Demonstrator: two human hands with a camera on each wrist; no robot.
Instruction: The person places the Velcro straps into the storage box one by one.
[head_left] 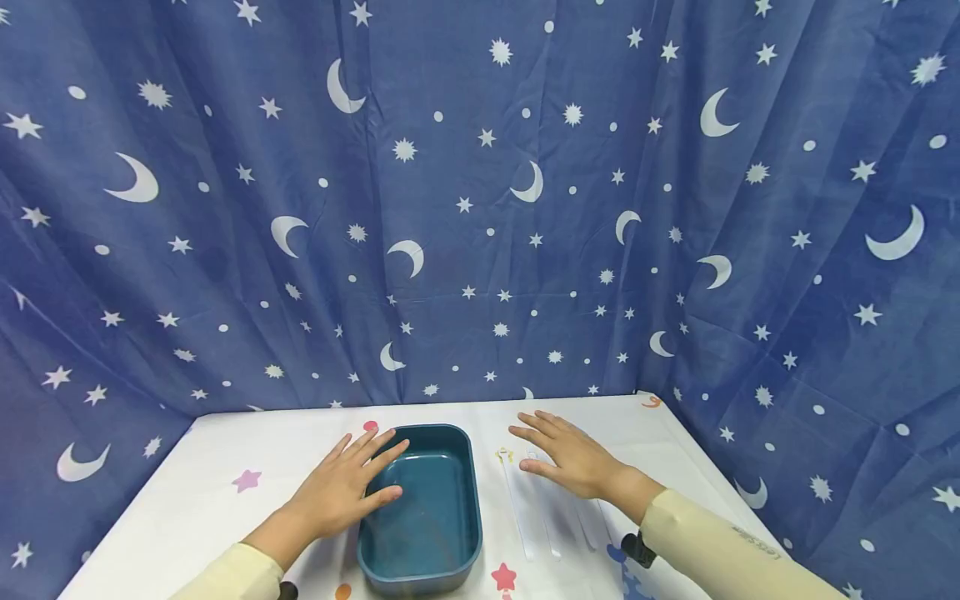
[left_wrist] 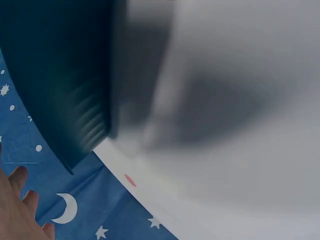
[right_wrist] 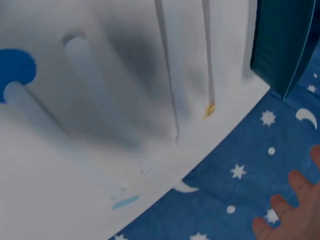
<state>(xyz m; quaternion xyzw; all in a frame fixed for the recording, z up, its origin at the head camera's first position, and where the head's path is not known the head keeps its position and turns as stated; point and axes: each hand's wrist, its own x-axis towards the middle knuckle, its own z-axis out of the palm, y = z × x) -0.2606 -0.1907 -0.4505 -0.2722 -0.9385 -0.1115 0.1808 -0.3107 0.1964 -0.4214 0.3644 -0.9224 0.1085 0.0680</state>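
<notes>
An empty teal rectangular bin stands on the white tablecloth. My left hand is over its left side, fingers spread and holding nothing. To the bin's right lie several long, thin, whitish translucent strips, side by side and pointing away from me; their exact kind is unclear. Above them hovers my right hand, fingers straight, covering the far parts of some strips. In the right wrist view the strips run toward the table's far edge, and fingers of the right hand show at the lower right.
The white tablecloth has printed coloured shapes. A blue curtain with moons and stars hangs behind the table and along its sides. Dark wrist-worn pieces show near both sleeves.
</notes>
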